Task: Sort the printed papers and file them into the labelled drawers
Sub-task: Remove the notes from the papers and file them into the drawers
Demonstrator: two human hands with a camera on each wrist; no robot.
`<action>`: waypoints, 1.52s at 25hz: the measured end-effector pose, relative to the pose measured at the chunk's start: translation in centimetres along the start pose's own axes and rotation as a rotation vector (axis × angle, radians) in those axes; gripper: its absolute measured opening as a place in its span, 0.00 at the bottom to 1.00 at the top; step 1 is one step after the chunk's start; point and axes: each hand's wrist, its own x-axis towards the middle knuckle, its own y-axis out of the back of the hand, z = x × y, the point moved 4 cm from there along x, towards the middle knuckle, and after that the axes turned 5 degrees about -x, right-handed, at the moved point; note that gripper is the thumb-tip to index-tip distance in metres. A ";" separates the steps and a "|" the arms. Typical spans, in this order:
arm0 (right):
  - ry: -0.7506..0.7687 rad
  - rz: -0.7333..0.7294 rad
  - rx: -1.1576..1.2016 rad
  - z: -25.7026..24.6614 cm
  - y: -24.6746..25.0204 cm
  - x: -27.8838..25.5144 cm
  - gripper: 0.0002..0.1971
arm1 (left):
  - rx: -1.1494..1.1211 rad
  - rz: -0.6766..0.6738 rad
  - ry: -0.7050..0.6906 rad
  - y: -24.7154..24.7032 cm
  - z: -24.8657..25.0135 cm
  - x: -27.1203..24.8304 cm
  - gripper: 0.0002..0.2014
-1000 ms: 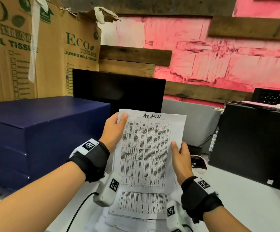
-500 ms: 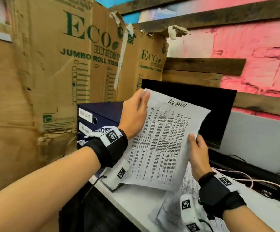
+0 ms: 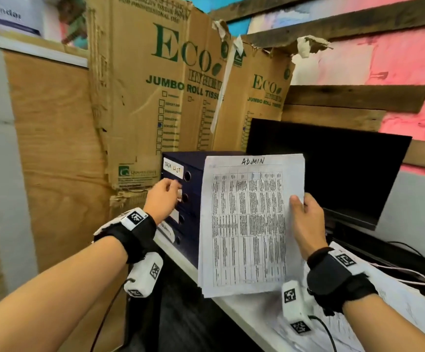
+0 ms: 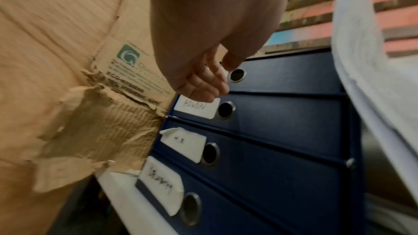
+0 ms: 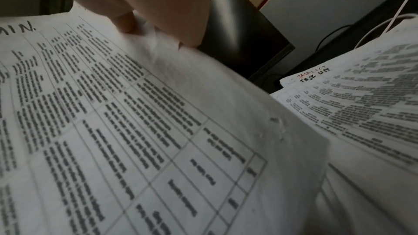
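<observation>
White printed papers (image 3: 249, 224), a thin sheaf headed "ADMIN" by hand, are held upright in the right hand (image 3: 306, 222); the thumb lies on the printed face at the right edge and the remaining fingers are hidden behind the sheets. In the right wrist view the thumb (image 5: 126, 22) presses the sheaf (image 5: 135, 113) near its top margin. The sheaf hangs above the near edge of the white desk (image 3: 252, 316) and covers the right part of the navy drawer unit (image 3: 193, 224), which stands at the far left end of the desk.

The left hand (image 3: 164, 199) reaches to the drawer fronts with fingers loosely curled and holding nothing; in the left wrist view the fingertips (image 4: 217, 85) lie at the seam between the top drawer and the second drawer (image 4: 282, 119), just above the "ADMIN" label (image 4: 196, 107) and left of its round finger hole (image 4: 225, 110). Whether the fingertips touch the front cannot be told. The top drawer carries a "TASK LIST" label (image 3: 173, 169); all four drawers appear closed.

More printed sheets (image 5: 361, 99), the top one headed "TASK LIST", lie on the desk to the right. A dark monitor (image 3: 333, 168) stands behind the sheaf, and torn cardboard boxes (image 3: 155, 97) printed "ECO JUMBO ROLL TISSUE" rise at the far left behind the drawer unit.
</observation>
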 end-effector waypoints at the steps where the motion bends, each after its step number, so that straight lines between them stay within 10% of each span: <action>1: 0.005 0.007 -0.008 0.1 0.1 0.0 0.08 | 0.109 -0.032 0.017 0.5 -1.2 0.1 0.09; 12: 0.026 0.055 -0.027 0.1 -0.4 0.6 0.11 | 0.398 -0.277 0.144 -1.4 -4.4 0.0 0.23; 25: 0.047 0.045 0.176 -11.7 -12.4 3.8 0.08 | 0.361 -0.330 0.190 16.0 0.0 -6.0 0.09; 32: -0.261 0.064 0.430 -13.3 -19.3 -2.0 0.12 | -0.393 -0.096 0.239 18.3 3.2 -8.1 0.46; 38: -0.459 -0.469 0.414 -11.6 -22.7 -4.6 0.16 | -0.438 0.001 0.343 19.9 3.4 -7.7 0.15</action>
